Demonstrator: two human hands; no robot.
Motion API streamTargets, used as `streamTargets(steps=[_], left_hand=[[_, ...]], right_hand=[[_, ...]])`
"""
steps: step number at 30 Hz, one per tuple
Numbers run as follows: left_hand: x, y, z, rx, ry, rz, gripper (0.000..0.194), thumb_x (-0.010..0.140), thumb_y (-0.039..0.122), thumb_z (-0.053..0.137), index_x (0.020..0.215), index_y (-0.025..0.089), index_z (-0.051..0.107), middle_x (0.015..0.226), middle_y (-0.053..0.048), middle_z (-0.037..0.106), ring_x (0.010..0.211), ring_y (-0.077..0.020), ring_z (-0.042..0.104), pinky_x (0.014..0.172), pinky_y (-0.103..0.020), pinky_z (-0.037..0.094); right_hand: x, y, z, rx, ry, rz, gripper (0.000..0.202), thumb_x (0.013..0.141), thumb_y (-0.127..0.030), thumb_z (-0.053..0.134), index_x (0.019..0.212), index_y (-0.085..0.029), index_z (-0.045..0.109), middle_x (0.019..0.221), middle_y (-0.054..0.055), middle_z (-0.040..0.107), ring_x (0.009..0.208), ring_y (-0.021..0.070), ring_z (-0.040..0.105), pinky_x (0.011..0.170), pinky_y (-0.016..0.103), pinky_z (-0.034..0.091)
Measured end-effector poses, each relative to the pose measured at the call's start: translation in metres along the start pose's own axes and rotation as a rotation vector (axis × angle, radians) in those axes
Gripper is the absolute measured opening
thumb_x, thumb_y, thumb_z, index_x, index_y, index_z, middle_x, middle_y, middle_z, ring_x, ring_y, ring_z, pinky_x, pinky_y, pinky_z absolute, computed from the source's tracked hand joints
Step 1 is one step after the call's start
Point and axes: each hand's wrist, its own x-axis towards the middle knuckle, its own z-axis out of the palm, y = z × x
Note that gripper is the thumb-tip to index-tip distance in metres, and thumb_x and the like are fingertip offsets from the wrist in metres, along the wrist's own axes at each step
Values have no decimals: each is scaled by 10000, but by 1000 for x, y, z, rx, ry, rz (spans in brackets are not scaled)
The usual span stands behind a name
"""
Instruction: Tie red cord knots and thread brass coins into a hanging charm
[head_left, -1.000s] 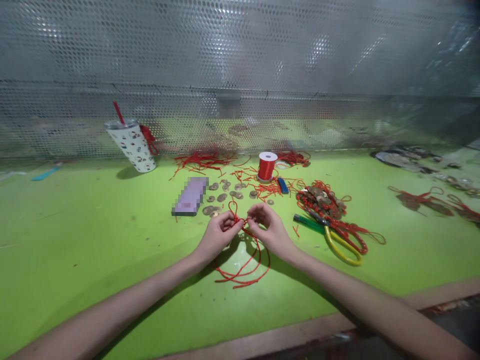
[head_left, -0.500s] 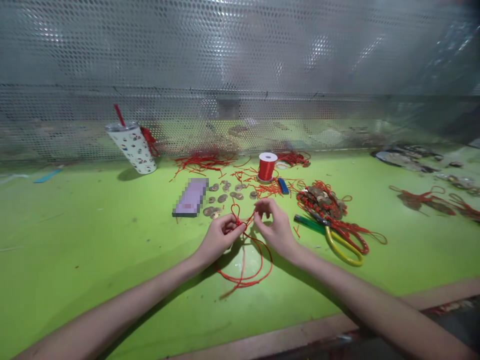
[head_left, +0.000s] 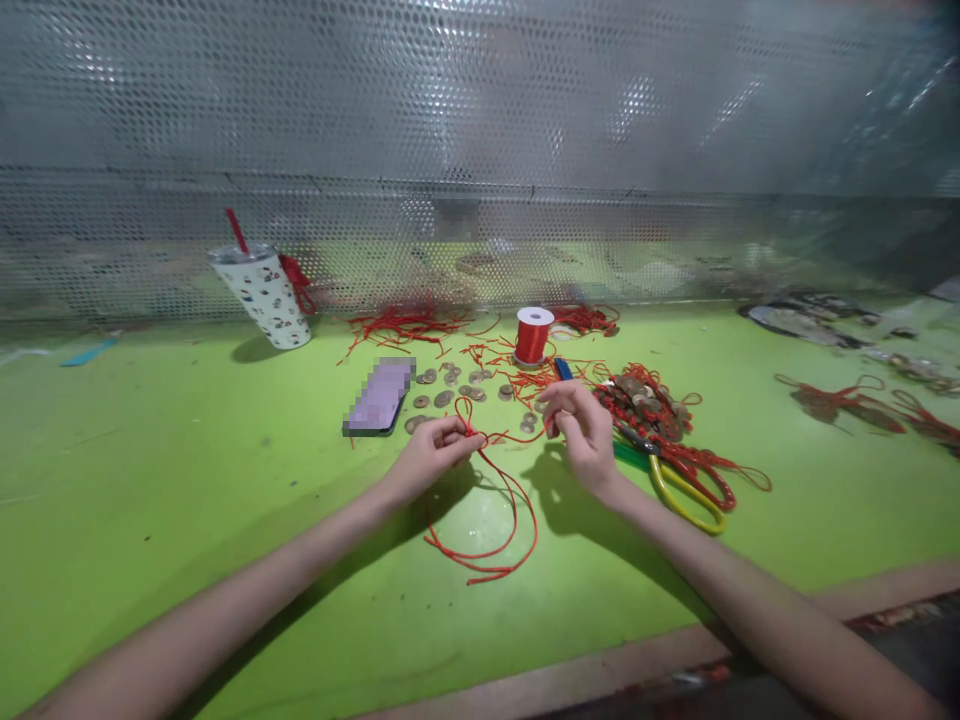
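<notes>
My left hand (head_left: 442, 448) pinches a knotted part of a red cord (head_left: 534, 520), with a small loop standing up above the fingertips. To its right, my right hand (head_left: 581, 430) grips one strand of the same cord between thumb and fingers. That strand runs between the two hands with a slight sag. Below them the long ends of the cord curve down onto the green table. Several round brass-coloured coins (head_left: 474, 392) lie just beyond the hands. Whether a coin is inside my left hand is hidden.
A purple phone (head_left: 381, 395) lies left of the coins. Behind stands a red thread spool (head_left: 533, 338) among cord scraps. On the right are a pile of corded coins (head_left: 641, 400) and scissors with a yellow handle (head_left: 686, 500). A patterned cup (head_left: 266, 300) stands back left.
My right hand has moved right, away from my left, drawing a strand of the red cord out between them. My left hand has shifted slightly left.
</notes>
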Motion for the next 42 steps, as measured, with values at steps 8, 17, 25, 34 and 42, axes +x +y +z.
streamTargets(steps=[8, 17, 25, 34, 42], left_hand=[[7, -1, -6, 89, -182, -66, 313, 750, 450, 735, 695, 175, 595, 545, 48, 446, 487, -92, 360, 487, -259, 207], [4, -2, -2, 47, -124, 2, 249, 735, 368, 762, 816, 186, 613, 582, 35, 517, 516, -105, 428, 500, -249, 279], [2, 4, -2, -56, -69, 34, 198, 765, 380, 729, 803, 192, 677, 604, 8, 551, 539, -118, 449, 495, -244, 288], [2, 4, -6, -43, -38, 18, 165, 764, 342, 678, 829, 193, 706, 602, 25, 506, 536, -118, 412, 500, -248, 270], [6, 1, -6, 27, 38, 78, 196, 745, 369, 738, 773, 176, 754, 681, -46, 649, 609, -152, 512, 559, -274, 348]], right_hand=[[-5, -11, 12, -227, -180, 63, 264, 1031, -326, 367, 985, -203, 596, 974, 84, 681, 915, 226, 627, 828, 389, 465], [-15, -24, 26, -107, -384, 183, 352, 1046, -454, 368, 975, -212, 614, 946, 67, 705, 878, 218, 645, 817, 391, 477], [-23, -17, 40, 211, -381, 512, 250, 963, -412, 573, 1121, -224, 531, 838, 20, 683, 795, 190, 641, 737, 362, 509], [-23, -10, 39, 235, -358, 490, 190, 927, -353, 594, 1057, -221, 551, 750, -17, 649, 692, 158, 606, 684, 326, 477], [-21, -11, 35, 220, -324, 479, 175, 935, -343, 580, 1061, -223, 568, 750, -8, 670, 713, 161, 627, 725, 350, 503]])
